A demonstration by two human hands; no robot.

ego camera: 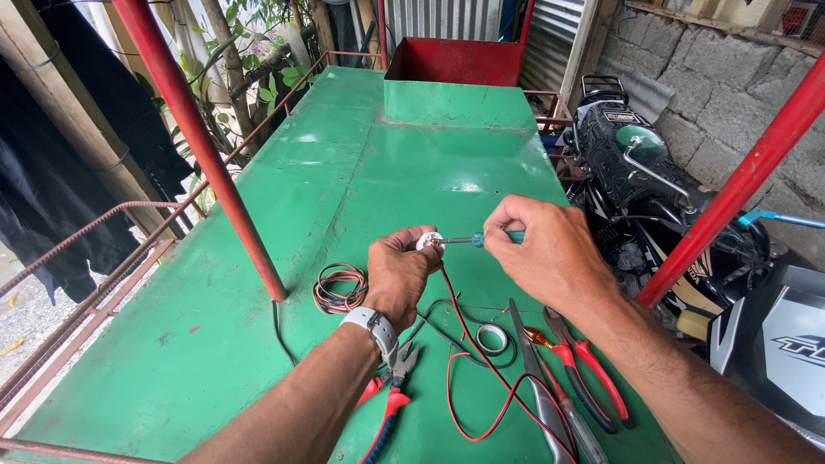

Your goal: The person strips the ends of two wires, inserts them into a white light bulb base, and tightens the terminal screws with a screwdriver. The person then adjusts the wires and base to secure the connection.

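Left hand [397, 273] grips small white fitting [429, 240], screwdriver [468, 241] touching.

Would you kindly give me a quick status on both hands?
Left hand gripping small white round fitting. Right hand holding green-handled screwdriver, tip at fitting. Nothing obstructing.

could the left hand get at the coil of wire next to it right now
Probably not at once: the left hand is closed on a small white fitting. The coil of wire lies just beside it on the green table, nothing between.
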